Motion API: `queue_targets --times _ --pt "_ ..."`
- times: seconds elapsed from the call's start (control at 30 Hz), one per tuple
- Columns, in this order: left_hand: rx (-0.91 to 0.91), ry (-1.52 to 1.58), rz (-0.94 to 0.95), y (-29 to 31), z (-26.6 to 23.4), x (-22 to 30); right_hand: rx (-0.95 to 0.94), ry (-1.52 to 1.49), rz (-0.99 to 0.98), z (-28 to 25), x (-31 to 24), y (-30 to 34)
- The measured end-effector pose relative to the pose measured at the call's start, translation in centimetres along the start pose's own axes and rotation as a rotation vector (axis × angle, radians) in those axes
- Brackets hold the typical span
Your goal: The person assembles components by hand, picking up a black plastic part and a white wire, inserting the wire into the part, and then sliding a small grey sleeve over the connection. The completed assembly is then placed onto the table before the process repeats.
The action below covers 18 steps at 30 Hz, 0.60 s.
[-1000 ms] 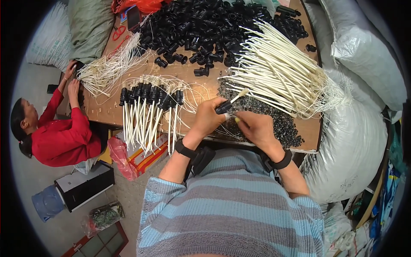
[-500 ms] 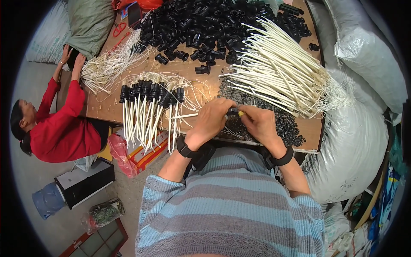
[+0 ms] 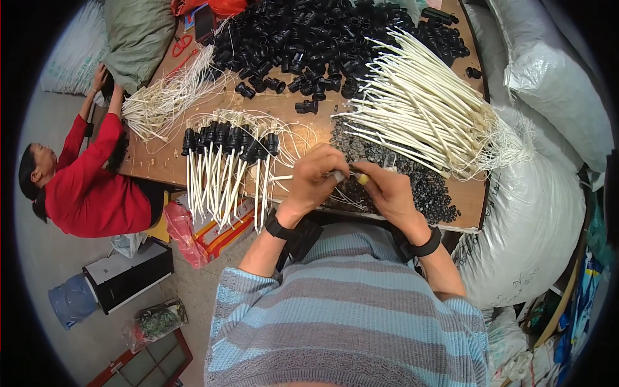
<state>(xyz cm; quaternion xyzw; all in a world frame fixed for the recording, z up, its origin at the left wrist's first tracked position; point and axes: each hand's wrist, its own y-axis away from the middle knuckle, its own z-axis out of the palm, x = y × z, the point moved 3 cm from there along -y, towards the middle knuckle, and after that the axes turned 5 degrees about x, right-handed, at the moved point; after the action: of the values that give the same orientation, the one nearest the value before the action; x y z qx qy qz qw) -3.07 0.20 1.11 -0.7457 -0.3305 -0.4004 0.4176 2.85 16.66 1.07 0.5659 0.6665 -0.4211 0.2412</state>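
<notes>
My left hand is closed in a pinch over the table's front edge, its fingertips by a small black part. Facing it, my right hand pinches at the same spot; a yellow bit shows at its thumb and finger. What exactly sits inside the fingers is mostly hidden. A white sleeved wire end reaches toward my left hand; whether it is held I cannot tell. Below and beyond my hands lie many tiny black pieces. Left of them rest black lamp sockets with white sleeved wires.
A heap of black sockets covers the table's far side. A big bundle of white sleeved wires lies at right, thin wires at left. Full sacks stand on the right. A person in red handles a green sack.
My hands have tilted and shifted slightly, and less of the black part shows between them. The person in red has leaned back a little at the sack.
</notes>
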Motion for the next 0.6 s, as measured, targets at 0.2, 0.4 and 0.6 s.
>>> queue_targets --times 0.2,0.4,0.6 --pt "-0.195 0.138 0.032 0.0 1.1 -1.1 -0.042 -0.021 0.053 0.5 0.7 0.8" --pt "0.048 -0.341 -0.125 -2.5 -0.6 -6.3 0.031 -0.016 0.282 -0.4 2.2 1.1" --pt "0.139 -0.229 -0.337 -0.7 -3.4 -7.7 0.048 -0.122 0.399 -1.1 3.4 1.5"
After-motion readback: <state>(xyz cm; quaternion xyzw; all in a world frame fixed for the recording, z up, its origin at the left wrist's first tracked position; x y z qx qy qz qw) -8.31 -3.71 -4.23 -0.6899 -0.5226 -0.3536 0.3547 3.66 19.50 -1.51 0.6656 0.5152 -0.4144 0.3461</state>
